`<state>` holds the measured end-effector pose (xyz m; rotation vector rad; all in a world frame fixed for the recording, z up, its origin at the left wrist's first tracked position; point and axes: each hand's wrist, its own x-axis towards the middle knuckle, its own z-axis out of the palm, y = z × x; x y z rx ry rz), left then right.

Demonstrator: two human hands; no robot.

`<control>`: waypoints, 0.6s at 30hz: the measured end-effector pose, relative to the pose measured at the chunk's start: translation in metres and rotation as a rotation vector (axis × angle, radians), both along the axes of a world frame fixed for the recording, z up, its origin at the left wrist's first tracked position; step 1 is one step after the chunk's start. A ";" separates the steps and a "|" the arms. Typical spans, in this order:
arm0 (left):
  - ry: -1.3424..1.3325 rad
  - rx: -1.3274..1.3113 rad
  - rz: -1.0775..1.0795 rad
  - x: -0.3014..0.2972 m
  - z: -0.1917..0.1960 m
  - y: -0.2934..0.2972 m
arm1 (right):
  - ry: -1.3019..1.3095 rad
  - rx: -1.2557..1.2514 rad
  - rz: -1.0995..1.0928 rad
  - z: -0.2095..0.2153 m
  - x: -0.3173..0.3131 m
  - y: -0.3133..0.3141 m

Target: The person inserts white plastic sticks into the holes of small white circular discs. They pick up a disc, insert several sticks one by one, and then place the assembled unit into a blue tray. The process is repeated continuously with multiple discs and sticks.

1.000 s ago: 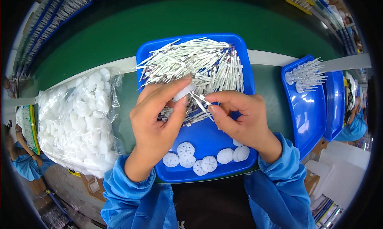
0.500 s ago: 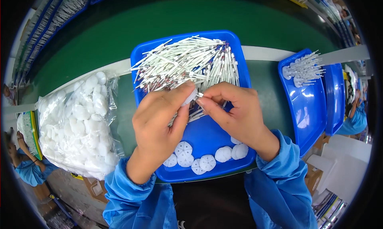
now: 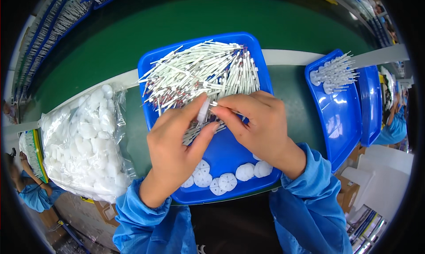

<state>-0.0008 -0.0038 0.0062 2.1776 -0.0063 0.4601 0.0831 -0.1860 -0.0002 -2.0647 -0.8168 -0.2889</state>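
Over the blue tray (image 3: 259, 66) on the green surface (image 3: 133, 37), the left hand (image 3: 177, 148) pinches a small white disc (image 3: 203, 110) between thumb and fingers, while the right hand (image 3: 256, 125) grips a thin white stick (image 3: 216, 104) whose tip meets the disc. A heap of white sticks (image 3: 199, 75) fills the tray's far half; loose white discs (image 3: 228, 181) lie along its near edge. A clear bag of discs (image 3: 84, 143) sits to the left.

Left hand (image 3: 177, 152) covers part of the disc row (image 3: 228, 181) and the lower sticks (image 3: 199, 72) on the blue tray (image 3: 230, 148). The white disc (image 3: 203, 110) in its grip shows edge-on only. Stick end under the right hand (image 3: 259, 125) hidden. Far trays (image 3: 66, 15) blurred, contents unclear. Co-workers' sleeves (image 3: 35, 196) cut by rim.
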 end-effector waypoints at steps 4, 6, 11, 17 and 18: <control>0.032 -0.295 -0.052 0.003 -0.007 0.009 | 0.016 0.044 0.066 0.003 0.002 -0.006; 0.002 -0.206 -0.089 0.003 -0.002 0.012 | 0.039 0.111 0.121 0.003 0.009 -0.008; -0.206 -0.040 -0.104 0.006 0.003 0.009 | 0.291 0.232 0.248 0.010 0.010 -0.014; -0.313 0.120 -0.119 0.005 0.000 0.005 | 0.425 0.280 0.272 0.008 -0.001 -0.008; -0.327 0.135 -0.120 0.006 0.001 0.005 | 0.437 0.293 0.275 0.007 -0.001 -0.009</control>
